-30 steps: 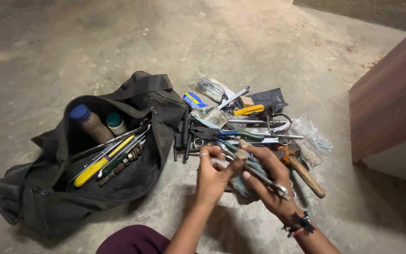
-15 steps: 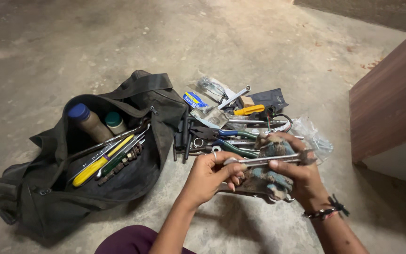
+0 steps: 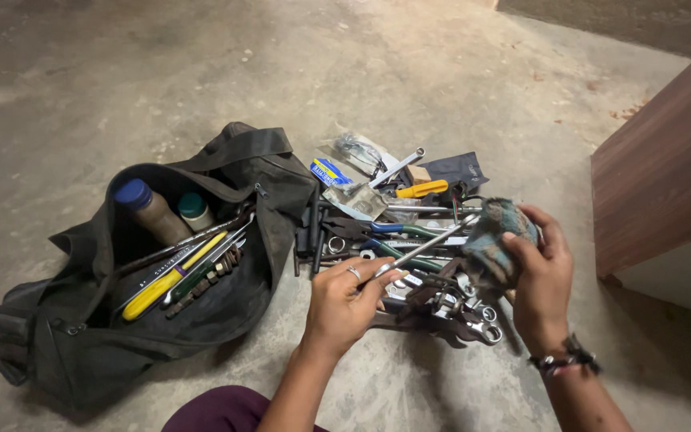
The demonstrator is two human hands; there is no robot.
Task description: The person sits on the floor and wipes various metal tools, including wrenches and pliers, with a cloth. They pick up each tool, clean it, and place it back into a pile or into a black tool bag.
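wrench (image 3: pixel 425 244) in left hand (image 3: pixel 344 302) grip, rag (image 3: pixel 493 240) in raised right hand (image 3: pixel 544 284)

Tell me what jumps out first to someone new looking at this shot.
Centre frame, the left hand pinches one end of a slim steel wrench while the right hand grips a grimy blue rag at its other end. Beneath them sprawls a pile of spanners and pliers on the concrete floor. Left of it gapes an open black tool bag, holding two capped bottles and a yellow-handled tool.

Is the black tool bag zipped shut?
No, the black tool bag lies open on the floor, showing two bottles and a yellow-handled tool inside.
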